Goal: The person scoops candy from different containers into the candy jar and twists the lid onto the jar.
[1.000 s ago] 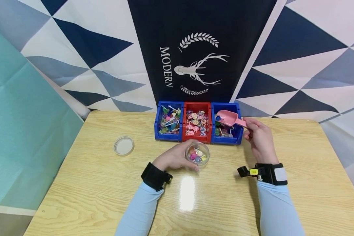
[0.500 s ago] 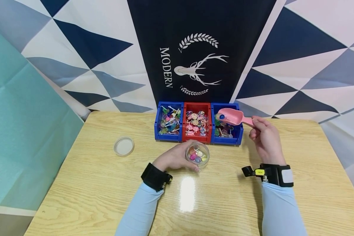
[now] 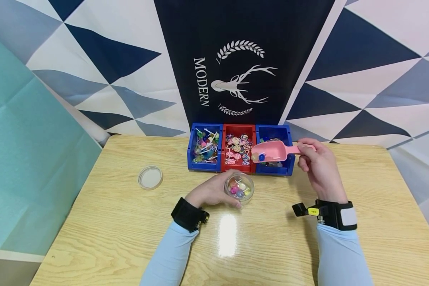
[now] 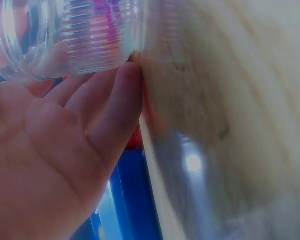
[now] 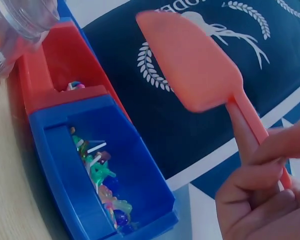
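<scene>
My right hand (image 3: 319, 169) grips the handle of a pink scoop (image 3: 277, 151), held above the right blue bin (image 3: 285, 169). A blue round candy (image 3: 261, 157) and a pale one lie near the scoop's front lip, which overlaps the edge of the red bin (image 3: 251, 168). In the right wrist view the underside of the scoop (image 5: 195, 65) shows, raised over the bins. My left hand (image 3: 212, 190) curls round a clear jar (image 3: 249, 198) standing on the table, thumb at the near side. Several colourful candies lie in the jar, whose top is uncovered.
Left of the red bin, a second blue bin (image 3: 190, 159) holds lollipops; striped lollipops fill the red one. A round lid (image 3: 150, 177) lies on the wooden table (image 3: 111, 222). A patterned backdrop (image 3: 186, 47) rises behind the bins.
The scoop first shifted slightly right, then came left and nearer, from over the right blue bin toward the red bin, carrying candies. The left hand and jar stay still.
</scene>
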`<state>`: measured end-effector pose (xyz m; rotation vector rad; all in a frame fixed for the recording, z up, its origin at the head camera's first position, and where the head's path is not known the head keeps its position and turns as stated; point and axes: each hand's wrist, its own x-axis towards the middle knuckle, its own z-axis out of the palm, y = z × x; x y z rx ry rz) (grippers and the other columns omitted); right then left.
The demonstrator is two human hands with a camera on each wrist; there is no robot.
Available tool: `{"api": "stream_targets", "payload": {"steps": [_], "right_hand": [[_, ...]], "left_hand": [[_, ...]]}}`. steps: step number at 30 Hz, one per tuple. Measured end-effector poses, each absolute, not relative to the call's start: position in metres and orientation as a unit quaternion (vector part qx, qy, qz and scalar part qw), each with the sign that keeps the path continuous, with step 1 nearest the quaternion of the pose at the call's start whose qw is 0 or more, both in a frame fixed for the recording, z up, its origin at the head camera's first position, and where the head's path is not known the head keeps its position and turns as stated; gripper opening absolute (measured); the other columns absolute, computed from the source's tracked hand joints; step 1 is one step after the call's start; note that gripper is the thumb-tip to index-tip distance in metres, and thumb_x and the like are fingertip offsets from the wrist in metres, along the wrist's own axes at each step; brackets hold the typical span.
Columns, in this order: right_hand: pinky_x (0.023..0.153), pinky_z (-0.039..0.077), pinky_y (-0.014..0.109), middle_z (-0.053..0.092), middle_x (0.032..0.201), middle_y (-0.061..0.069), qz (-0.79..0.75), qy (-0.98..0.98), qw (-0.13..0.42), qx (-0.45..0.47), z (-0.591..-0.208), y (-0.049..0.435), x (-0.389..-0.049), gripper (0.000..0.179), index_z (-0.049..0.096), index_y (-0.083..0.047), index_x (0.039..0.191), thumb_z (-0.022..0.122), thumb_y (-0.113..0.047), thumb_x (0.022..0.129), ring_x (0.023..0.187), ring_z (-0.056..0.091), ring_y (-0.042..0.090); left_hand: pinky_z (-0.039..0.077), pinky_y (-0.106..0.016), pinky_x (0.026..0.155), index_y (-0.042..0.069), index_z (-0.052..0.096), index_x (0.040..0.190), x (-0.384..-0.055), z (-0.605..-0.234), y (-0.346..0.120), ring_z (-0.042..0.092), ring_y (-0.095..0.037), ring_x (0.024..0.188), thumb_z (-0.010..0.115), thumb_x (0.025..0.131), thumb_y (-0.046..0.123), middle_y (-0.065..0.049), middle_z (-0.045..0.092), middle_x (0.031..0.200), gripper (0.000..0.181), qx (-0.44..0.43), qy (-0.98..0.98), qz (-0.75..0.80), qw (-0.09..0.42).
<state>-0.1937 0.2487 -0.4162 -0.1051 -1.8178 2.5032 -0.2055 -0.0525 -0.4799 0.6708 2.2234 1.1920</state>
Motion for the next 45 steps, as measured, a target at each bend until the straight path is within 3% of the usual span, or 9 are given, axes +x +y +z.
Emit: {"api": "stream_targets", "payload": {"steps": [11, 17, 25, 39, 45], "right_hand": [[0.042, 0.034, 0.029, 0.048, 0.054, 0.002, 0.684, -0.727, -0.053, 0.028, -0.411, 0.237, -0.191, 0.017, 0.060, -0.009, 0.111, 0.060, -0.023, 0.102, 0.043, 0.045, 0.016], [0.045, 0.040, 0.032, 0.049, 0.055, 0.003, 0.604, -0.795, -0.042, 0.027, -0.407, 0.232, -0.188, 0.020, 0.059, -0.011, 0.115, 0.058, -0.027, 0.102, 0.045, 0.046, 0.020], [0.041, 0.042, 0.029, 0.054, 0.064, 0.004, 0.567, -0.822, -0.035, 0.039, -0.404, 0.228, -0.184, 0.033, 0.057, 0.001, 0.123, 0.060, -0.025, 0.102, 0.045, 0.047, 0.019], [0.039, 0.038, 0.031, 0.055, 0.064, 0.009, 0.542, -0.837, -0.014, 0.068, -0.398, 0.224, -0.182, 0.029, 0.059, -0.001, 0.122, 0.058, -0.022, 0.102, 0.046, 0.049, 0.021], [0.048, 0.047, 0.028, 0.056, 0.067, 0.008, 0.563, -0.825, 0.017, 0.046, -0.399, 0.228, -0.181, 0.024, 0.059, -0.005, 0.118, 0.057, -0.024, 0.103, 0.051, 0.054, 0.021]], "left_hand": [[0.036, -0.043, 0.111, 0.024, 0.043, 0.145, -0.205, -0.480, -0.053, 0.048, -0.015, 0.125, 0.093, 0.070, 0.031, 0.005, 0.054, 0.135, 0.090, 0.250, 0.820, 0.443, 0.263], [0.037, -0.042, 0.110, 0.024, 0.043, 0.144, -0.205, -0.479, -0.053, 0.048, -0.016, 0.124, 0.093, 0.070, 0.030, 0.004, 0.053, 0.135, 0.089, 0.248, 0.821, 0.441, 0.266], [0.037, -0.040, 0.111, 0.022, 0.044, 0.143, -0.206, -0.479, -0.051, 0.048, -0.015, 0.125, 0.093, 0.070, 0.031, 0.003, 0.054, 0.136, 0.088, 0.257, 0.821, 0.436, 0.264], [0.036, -0.043, 0.112, 0.024, 0.044, 0.145, -0.206, -0.479, -0.053, 0.046, -0.014, 0.129, 0.093, 0.070, 0.032, 0.005, 0.052, 0.138, 0.090, 0.257, 0.821, 0.439, 0.259], [0.036, -0.043, 0.112, 0.024, 0.043, 0.144, -0.207, -0.478, -0.053, 0.046, -0.015, 0.127, 0.092, 0.070, 0.034, 0.006, 0.053, 0.136, 0.089, 0.258, 0.824, 0.433, 0.260]]}}
